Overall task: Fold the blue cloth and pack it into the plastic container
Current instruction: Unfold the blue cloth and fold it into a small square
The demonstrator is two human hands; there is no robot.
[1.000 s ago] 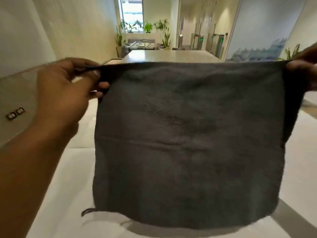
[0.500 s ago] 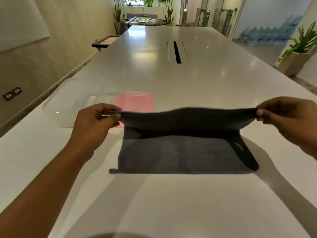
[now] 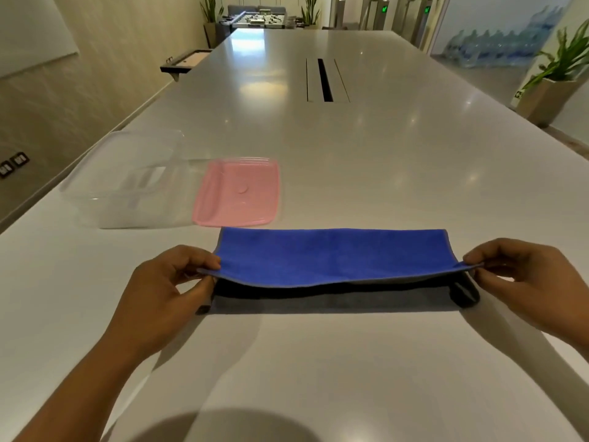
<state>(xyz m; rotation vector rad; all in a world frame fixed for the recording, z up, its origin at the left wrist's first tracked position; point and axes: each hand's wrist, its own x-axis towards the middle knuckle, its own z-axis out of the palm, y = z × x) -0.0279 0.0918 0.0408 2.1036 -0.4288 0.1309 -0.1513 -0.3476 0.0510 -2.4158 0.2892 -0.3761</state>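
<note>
Left hand [image 3: 165,288] and right hand [image 3: 522,275] each pinch a near corner of the blue cloth [image 3: 334,256], half-folded on the table [image 3: 382,154]. Clear plastic container [image 3: 127,180] at ten o'clock, pink lid [image 3: 237,193] beside it.

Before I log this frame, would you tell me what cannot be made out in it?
1. Head view: the blue cloth hides its lower layer's far part beneath the raised flap.
2. The left hand and right hand cover the pinched corners.
3. The clear plastic container is too transparent to trace its walls.

Long white table [image 3: 382,161], central cable slot [image 3: 324,80]; potted plant [image 3: 561,71] at right.
</note>
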